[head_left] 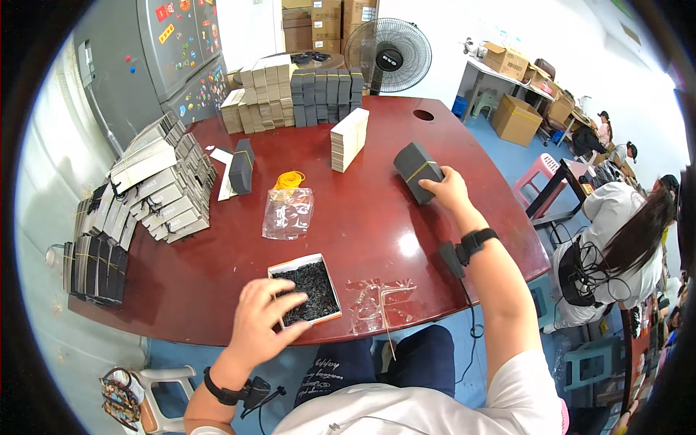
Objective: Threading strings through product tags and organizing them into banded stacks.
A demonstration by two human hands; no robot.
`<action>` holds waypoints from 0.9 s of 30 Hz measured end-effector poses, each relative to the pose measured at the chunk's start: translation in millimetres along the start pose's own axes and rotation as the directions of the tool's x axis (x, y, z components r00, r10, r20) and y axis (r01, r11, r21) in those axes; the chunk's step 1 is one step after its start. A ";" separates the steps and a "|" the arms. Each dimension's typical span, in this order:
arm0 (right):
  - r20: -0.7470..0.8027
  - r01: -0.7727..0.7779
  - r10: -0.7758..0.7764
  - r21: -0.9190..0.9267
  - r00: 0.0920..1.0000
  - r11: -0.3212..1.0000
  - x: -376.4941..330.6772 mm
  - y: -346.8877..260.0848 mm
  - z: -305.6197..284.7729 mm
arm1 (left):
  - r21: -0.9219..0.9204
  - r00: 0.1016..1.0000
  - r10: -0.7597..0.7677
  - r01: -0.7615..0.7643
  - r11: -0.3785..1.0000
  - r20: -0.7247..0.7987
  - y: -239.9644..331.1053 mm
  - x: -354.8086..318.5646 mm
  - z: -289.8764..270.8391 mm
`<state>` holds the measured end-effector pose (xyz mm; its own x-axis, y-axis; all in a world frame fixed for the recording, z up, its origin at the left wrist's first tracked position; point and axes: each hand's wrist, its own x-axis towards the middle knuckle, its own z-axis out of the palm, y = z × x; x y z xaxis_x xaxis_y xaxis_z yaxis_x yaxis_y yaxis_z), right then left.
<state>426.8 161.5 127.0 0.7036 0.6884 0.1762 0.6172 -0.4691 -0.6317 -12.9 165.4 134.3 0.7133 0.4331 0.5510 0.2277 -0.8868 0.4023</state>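
Observation:
My right hand (pixel 451 191) grips the near right end of a dark grey bundle of cards (pixel 415 168), which a yellow rubber band runs around. My left hand (pixel 262 322) is over the left side of a shallow box (pixel 336 304), its fingers spread and holding nothing. Small black pieces (pixel 308 286) fill that box. To the left of the held bundle, a pale stack of cards (pixel 349 141) stands upright. Yellow rubber bands (pixel 290 180) lie in a loose heap above a clear plastic bag (pixel 288 214).
Another banded dark bundle (pixel 242 167) stands left of the rubber bands. Banded pale stacks (pixel 163 181) crowd the left edge, and grey stacks (pixel 326 96) line the back. Clear plastic scraps (pixel 380 301) lie at the red table's (pixel 435 268) front. A fan (pixel 389 56) stands behind; people sit at right.

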 end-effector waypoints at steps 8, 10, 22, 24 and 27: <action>0.404 -0.267 -0.252 0.857 0.880 0.442 -106.6 -54.2 -27.8 | -0.875 0.954 -0.197 0.288 0.390 0.227 -35.7 83.6 16.2; 0.477 -0.375 -0.341 0.869 0.810 0.324 -141.6 -68.9 -32.7 | -0.926 0.958 -0.105 0.285 0.246 0.267 -35.7 106.9 39.9; -0.051 0.675 -0.701 0.328 0.711 0.660 -188.5 -101.6 -34.3 | -0.959 0.964 0.079 0.263 -0.108 0.256 -22.0 100.1 52.2; -0.133 0.733 -0.737 0.316 0.663 0.602 -190.9 -115.0 -36.0 | -0.943 0.943 0.031 0.331 0.015 0.331 -22.7 96.2 49.9; -0.039 0.810 -0.827 0.229 0.561 0.539 -191.1 -125.6 -34.5 | -0.929 0.927 0.062 0.370 -0.016 0.369 -28.5 91.7 56.3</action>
<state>227.0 69.8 198.8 -0.1015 0.7527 0.6505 0.8224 0.4315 -0.3708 83.3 221.3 132.2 0.9202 0.2869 0.2663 -0.3549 0.3245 0.8768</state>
